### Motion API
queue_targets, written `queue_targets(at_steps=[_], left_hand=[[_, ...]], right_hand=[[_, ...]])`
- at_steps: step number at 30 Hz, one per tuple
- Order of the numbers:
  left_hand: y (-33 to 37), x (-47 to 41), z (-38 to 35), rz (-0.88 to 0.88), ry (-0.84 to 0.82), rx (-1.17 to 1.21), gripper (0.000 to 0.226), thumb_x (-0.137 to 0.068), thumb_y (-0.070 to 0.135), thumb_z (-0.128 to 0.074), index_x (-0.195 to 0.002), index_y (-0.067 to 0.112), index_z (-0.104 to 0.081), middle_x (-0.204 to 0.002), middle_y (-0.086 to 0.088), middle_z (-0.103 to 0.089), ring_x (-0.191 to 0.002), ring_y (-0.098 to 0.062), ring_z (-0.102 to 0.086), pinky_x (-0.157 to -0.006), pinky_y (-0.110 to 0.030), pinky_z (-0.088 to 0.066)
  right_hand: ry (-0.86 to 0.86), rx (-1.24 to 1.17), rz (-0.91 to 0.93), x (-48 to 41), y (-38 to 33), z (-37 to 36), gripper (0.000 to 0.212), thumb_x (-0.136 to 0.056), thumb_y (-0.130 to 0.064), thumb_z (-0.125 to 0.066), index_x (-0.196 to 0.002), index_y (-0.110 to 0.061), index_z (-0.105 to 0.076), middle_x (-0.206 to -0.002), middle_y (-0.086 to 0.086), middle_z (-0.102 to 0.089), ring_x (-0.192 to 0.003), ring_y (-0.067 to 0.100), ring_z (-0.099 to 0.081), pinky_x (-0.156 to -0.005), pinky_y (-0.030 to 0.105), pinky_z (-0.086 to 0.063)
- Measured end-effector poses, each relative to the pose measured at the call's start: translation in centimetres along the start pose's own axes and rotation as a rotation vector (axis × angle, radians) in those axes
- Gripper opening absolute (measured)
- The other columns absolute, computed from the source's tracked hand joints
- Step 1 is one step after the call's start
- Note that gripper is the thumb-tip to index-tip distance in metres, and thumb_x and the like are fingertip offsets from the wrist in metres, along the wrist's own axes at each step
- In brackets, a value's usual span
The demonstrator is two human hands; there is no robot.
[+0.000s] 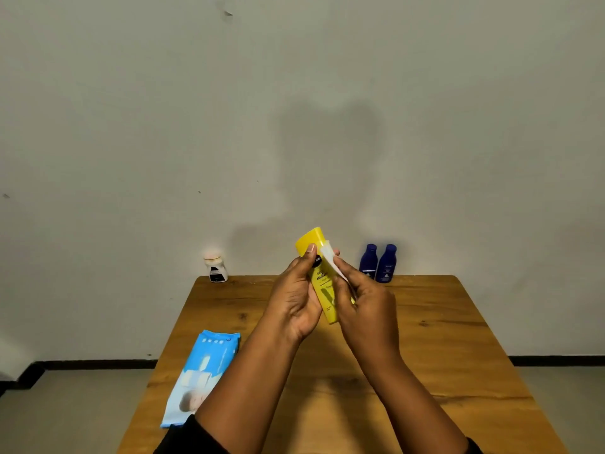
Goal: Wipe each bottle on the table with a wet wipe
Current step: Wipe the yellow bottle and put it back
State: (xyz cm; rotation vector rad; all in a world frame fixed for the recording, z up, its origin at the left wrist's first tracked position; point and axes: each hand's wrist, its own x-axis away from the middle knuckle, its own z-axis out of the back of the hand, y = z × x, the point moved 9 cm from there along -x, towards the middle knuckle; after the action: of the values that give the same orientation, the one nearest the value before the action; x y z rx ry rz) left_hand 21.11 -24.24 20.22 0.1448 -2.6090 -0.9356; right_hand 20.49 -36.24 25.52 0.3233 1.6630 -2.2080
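A yellow tube-shaped bottle (pixel 322 283) is held up above the middle of the wooden table (pixel 438 326), cap end pointing away and upward. My left hand (pixel 296 299) grips its left side, thumb near the cap. My right hand (pixel 366 309) presses a white wet wipe (pixel 331 260) against the bottle's right side. Two dark blue bottles (pixel 376 263) stand side by side at the table's far edge on the right. A small white bottle (pixel 216 268) with a pale cap stands at the far left corner.
A light blue pack of wet wipes (pixel 196 378) lies flat along the table's left edge, near me. A plain wall rises just behind the table. Grey floor shows on both sides.
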Motion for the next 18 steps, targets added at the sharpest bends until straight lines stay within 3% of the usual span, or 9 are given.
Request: queue_targets(at_steps=[4,7,11,13,16,18], left_hand=[[1.1,-0.9,1.4,-0.083,0.098,-0.011,0.044,-0.097,0.020,-0.057,-0.132,-0.007,-0.051,-0.122,-0.030,-0.061,-0.096,-0.037,-0.063,-0.078,-0.045,-0.058],[1.2,-0.9,1.3,-0.118,0.102,-0.031,0.019,-0.099,0.012,-0.054,-0.114,0.001,-0.060,-0.104,-0.022,-0.067,-0.085,-0.031,-0.068,-0.071,-0.040,-0.061],[1.2,-1.4,1.1,-0.126,0.115,-0.061,0.027,-0.098,0.011,-0.055,-0.124,0.003,-0.058,-0.114,-0.023,-0.066,-0.100,-0.037,-0.066,-0.085,-0.044,-0.057],[2.4,-1.9,1.6,-0.151,0.157,-0.051,0.022,-0.098,0.014,-0.056,-0.118,0.006,-0.059,-0.105,-0.021,-0.066,-0.094,-0.037,-0.065,-0.079,-0.043,-0.057],[5.1,-2.5,3.7,-0.242,0.278,-0.041,0.005,-0.097,0.013,-0.058,-0.101,0.010,-0.061,-0.088,-0.012,-0.065,-0.075,-0.027,-0.064,-0.077,-0.042,-0.055],[6.5,-2.8,4.7,-0.295,0.290,-0.022,0.004,-0.098,0.012,-0.057,-0.097,0.013,-0.061,-0.085,-0.008,-0.065,-0.071,-0.020,-0.066,-0.075,-0.039,-0.056]], right_hand=[[0.075,-0.039,-0.023,1.0,1.6,0.2,0.028,-0.089,-0.007,-0.062,-0.115,-0.014,-0.069,-0.118,-0.002,-0.069,-0.105,0.006,-0.065,-0.080,0.008,-0.051],[0.053,0.044,0.079,0.7,1.0,-1.1,0.028,-0.089,-0.004,-0.061,-0.113,-0.014,-0.070,-0.127,-0.001,-0.063,-0.120,0.009,-0.058,-0.094,0.018,-0.050],[-0.024,0.185,0.211,-0.1,0.7,-3.5,0.033,-0.091,-0.005,-0.054,-0.120,-0.016,-0.065,-0.139,-0.001,-0.054,-0.138,0.010,-0.038,-0.110,0.028,-0.037],[-0.079,0.221,0.254,0.9,1.0,-4.5,0.035,-0.092,-0.012,-0.051,-0.125,-0.017,-0.062,-0.140,0.000,-0.054,-0.138,0.012,-0.037,-0.114,0.026,-0.029],[-0.144,0.178,0.239,3.5,2.5,-5.3,0.036,-0.092,-0.011,-0.053,-0.125,-0.020,-0.062,-0.135,-0.003,-0.058,-0.132,0.007,-0.045,-0.110,0.019,-0.033],[-0.110,0.040,0.076,4.4,4.4,-4.9,0.032,-0.092,-0.005,-0.056,-0.114,-0.025,-0.067,-0.118,-0.005,-0.069,-0.113,0.000,-0.059,-0.091,0.012,-0.047]])
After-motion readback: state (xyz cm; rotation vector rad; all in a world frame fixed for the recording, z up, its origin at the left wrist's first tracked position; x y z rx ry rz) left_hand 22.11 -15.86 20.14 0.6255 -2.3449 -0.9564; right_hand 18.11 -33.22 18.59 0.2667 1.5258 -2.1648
